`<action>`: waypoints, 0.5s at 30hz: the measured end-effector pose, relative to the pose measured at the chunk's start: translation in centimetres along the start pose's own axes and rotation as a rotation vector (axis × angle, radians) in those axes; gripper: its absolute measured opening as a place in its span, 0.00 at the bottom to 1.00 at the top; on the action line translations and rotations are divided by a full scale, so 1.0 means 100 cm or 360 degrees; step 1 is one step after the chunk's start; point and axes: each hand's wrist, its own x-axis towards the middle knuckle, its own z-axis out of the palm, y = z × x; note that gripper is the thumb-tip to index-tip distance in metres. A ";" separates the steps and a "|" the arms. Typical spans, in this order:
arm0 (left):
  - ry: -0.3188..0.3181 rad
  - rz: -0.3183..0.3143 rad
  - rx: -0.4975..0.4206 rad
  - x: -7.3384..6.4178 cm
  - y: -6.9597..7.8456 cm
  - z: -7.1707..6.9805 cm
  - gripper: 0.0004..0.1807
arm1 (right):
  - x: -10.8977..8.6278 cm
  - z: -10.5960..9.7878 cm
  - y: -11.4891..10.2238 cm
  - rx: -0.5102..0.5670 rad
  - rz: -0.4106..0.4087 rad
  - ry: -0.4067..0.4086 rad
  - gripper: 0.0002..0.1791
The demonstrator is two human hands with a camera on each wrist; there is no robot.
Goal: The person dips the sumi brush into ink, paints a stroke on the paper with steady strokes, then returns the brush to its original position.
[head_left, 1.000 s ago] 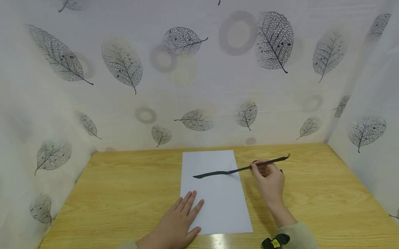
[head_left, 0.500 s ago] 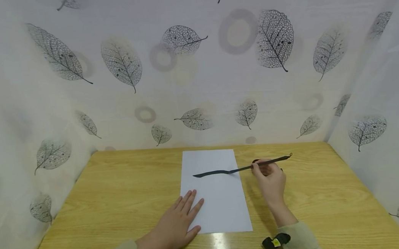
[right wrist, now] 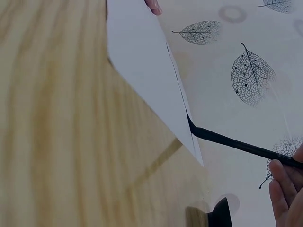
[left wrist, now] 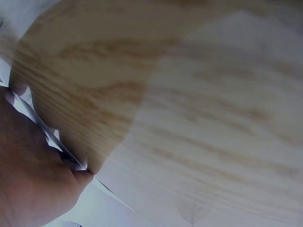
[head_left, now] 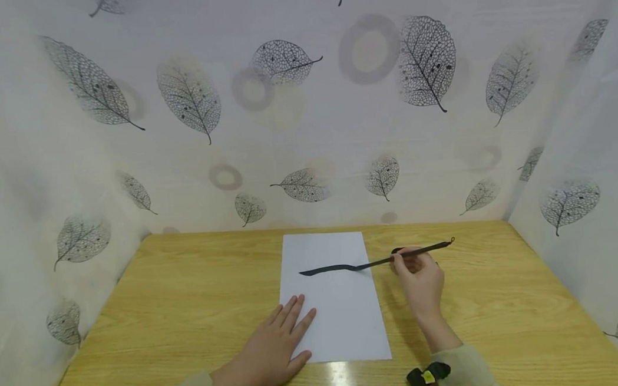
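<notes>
A white sheet of paper lies on the wooden table. Across its upper part runs a thick black ink stroke. My right hand pinches a dark writing brush with a small loop at its far end. The brush leans low to the right, its tip on the paper at the stroke's right end. My left hand rests flat with spread fingers on the sheet's lower left edge. In the right wrist view, the brush meets the paper near its edge.
A dark, curved-edged object is mostly hidden behind my right hand; its black rim shows low in the right wrist view. A black wrist device sits at the right cuff. Leaf-patterned cloth encloses the table's back and sides.
My right hand has shifted slightly to the right with the brush, and the ink stroke reaches a little farther right. The left hand stays in place on the paper.
</notes>
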 end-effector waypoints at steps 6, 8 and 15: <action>-0.0001 0.0007 0.0004 0.000 0.000 0.001 0.39 | 0.001 -0.003 0.001 0.0053 0.0141 -0.0035 0.03; 0.0000 0.0010 0.0009 0.000 0.000 0.001 0.39 | 0.002 -0.004 0.002 0.0042 0.0163 -0.0027 0.03; 0.0016 0.0015 0.0019 0.000 -0.001 0.001 0.39 | 0.003 -0.005 0.004 -0.0020 0.0177 -0.0006 0.03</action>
